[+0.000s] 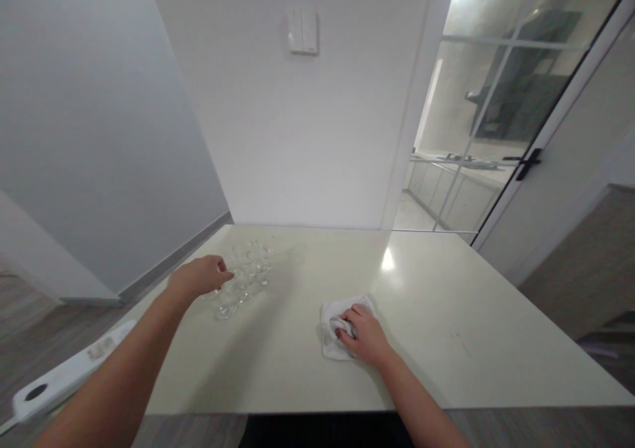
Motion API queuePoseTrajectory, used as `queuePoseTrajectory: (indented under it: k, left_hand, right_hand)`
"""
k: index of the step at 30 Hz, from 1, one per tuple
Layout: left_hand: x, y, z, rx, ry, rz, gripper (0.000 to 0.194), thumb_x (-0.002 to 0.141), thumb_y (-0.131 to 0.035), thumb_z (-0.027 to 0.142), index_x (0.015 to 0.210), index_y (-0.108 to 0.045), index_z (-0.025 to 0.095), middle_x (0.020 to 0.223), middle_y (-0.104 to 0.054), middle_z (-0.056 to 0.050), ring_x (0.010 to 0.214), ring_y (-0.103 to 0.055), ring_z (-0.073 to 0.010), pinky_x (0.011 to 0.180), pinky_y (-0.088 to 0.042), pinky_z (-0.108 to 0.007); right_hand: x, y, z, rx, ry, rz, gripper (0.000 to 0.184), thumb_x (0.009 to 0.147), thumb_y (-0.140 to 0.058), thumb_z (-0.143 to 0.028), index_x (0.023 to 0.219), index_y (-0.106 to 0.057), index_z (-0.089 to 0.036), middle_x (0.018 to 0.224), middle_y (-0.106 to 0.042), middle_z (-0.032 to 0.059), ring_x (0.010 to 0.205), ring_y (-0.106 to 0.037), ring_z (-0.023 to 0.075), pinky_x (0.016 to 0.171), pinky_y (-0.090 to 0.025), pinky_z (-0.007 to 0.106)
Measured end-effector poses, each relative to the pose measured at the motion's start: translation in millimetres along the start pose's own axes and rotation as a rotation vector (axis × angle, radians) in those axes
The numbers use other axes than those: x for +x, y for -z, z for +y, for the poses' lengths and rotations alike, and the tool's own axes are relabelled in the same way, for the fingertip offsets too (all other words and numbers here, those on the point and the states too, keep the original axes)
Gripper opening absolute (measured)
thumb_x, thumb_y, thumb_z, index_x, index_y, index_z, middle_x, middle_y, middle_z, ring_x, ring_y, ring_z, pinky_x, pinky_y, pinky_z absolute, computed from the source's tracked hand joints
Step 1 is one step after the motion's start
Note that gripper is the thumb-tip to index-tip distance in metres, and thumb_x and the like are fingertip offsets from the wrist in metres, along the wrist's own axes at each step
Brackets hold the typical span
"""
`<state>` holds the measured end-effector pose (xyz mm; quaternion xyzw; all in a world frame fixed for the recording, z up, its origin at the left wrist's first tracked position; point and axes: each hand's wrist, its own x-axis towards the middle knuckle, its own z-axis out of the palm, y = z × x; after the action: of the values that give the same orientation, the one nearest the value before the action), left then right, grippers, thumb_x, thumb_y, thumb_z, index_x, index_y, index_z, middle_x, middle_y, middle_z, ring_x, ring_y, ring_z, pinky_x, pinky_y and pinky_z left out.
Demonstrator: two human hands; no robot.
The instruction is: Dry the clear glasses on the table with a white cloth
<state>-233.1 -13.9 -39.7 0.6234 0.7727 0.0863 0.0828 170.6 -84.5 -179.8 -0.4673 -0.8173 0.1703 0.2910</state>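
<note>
At the left of the table, my left hand (201, 277) is closed in a pinch at the edge of a group of clear glasses (251, 266). Its fingertips appear to hold one clear glass (227, 308); the exact contact is hard to make out through the transparent material. Several of these glasses stand close together, with faint outlines. A white cloth (331, 342) lies bunched in the middle near side of the table, and my right hand (364, 334) grips it from above, pressing it on the tabletop.
The pale glossy table (446, 342) meets a white wall (307, 137) with a light switch (302, 31). A white power strip-like object (74, 368) lies beyond the table's left edge. A glass-paned door (496, 196) with a black handle (528, 163) stands at the right.
</note>
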Motion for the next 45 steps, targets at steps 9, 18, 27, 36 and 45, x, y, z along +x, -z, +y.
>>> queuePoseTrajectory:
  k: [9,18,27,36,45]
  left_hand:
    - [-4.3,-2.2,5.1,0.135,0.009,-0.044,0.070,0.073,-0.050,0.062,0.121,-0.055,0.012,0.079,-0.073,-0.014,0.086,-0.067,-0.0334,0.068,-0.044,-0.036]
    - [-51.5,12.5,35.3,0.202,0.061,0.345,0.071,0.078,-0.044,0.069,0.121,-0.057,0.014,0.102,-0.067,-0.018,0.092,-0.062,-0.0368,0.074,-0.045,-0.041]
    - [-109.8,-110.0,169.2,-0.792,-0.616,-0.163,0.043,0.082,-0.055,0.051,0.114,-0.060,0.022,0.099,-0.067,-0.007,0.084,-0.063,-0.0198,0.071,-0.048,-0.029]
    - [-65.0,-178.3,179.7,-1.116,-0.415,-0.059,0.044,0.081,-0.055,0.052,0.107,-0.065,0.017,0.107,-0.065,-0.011,0.102,-0.060,-0.0248,0.081,-0.051,-0.034]
    - [-72.3,-172.2,173.4,-1.062,-0.383,0.123,0.023,0.080,-0.058,0.040,0.092,-0.058,0.020,0.088,-0.065,-0.002,0.081,-0.062,-0.0169,0.072,-0.051,-0.028]
  right_hand:
    - [0.3,-0.5,-0.9,-0.003,-0.005,0.002,0.013,0.080,-0.063,-0.027,0.091,-0.060,-0.020,0.096,-0.059,0.0045,0.091,-0.053,0.0190,0.080,-0.039,0.030]
    - [-1.0,-1.5,0.1,0.136,-0.005,0.045,0.011,0.082,-0.060,-0.026,0.091,-0.061,-0.020,0.096,-0.060,0.0053,0.091,-0.054,0.0196,0.081,-0.039,0.032]
    - [39.9,1.1,-12.6,0.978,-0.222,0.161,0.026,0.082,-0.056,-0.036,0.099,-0.065,-0.018,0.088,-0.067,0.0023,0.082,-0.059,0.0186,0.075,-0.047,0.030]
    - [53.6,-17.1,18.5,1.224,-0.367,0.109,0.045,0.074,-0.063,-0.054,0.097,-0.066,-0.016,0.073,-0.065,0.0047,0.064,-0.057,0.0183,0.057,-0.047,0.029]
    - [44.8,-6.4,6.7,1.073,-0.141,-0.056,0.046,0.084,-0.053,-0.056,0.110,-0.061,-0.019,0.089,-0.062,0.0029,0.077,-0.054,0.0155,0.069,-0.043,0.026]
